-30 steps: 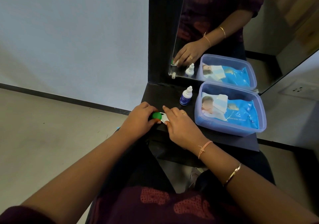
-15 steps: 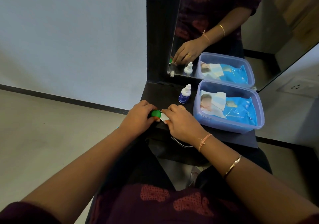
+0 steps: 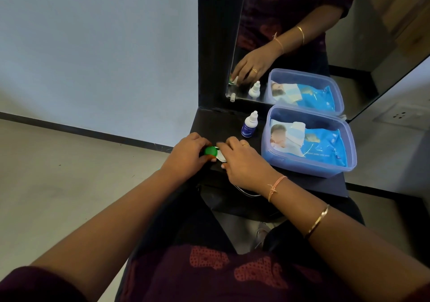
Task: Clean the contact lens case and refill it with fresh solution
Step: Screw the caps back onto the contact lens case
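Where mirror (image 3: 290,34) meets wall (image 3: 97,45), black shelf (image 3: 216,125).

Both hands meet at the near edge of a black shelf (image 3: 302,183). The left hand (image 3: 188,156) pinches the green cap (image 3: 210,151) of the lens case (image 3: 220,156); the right hand (image 3: 244,162) pins the case's white end. At one o'clock stands a dropper bottle (image 3: 249,125), and at three o'clock a blue tub (image 3: 309,166).

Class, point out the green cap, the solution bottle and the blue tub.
green cap (image 3: 210,150), head view, its top
solution bottle (image 3: 249,128), head view, blue label
blue tub (image 3: 309,168), head view, front wall
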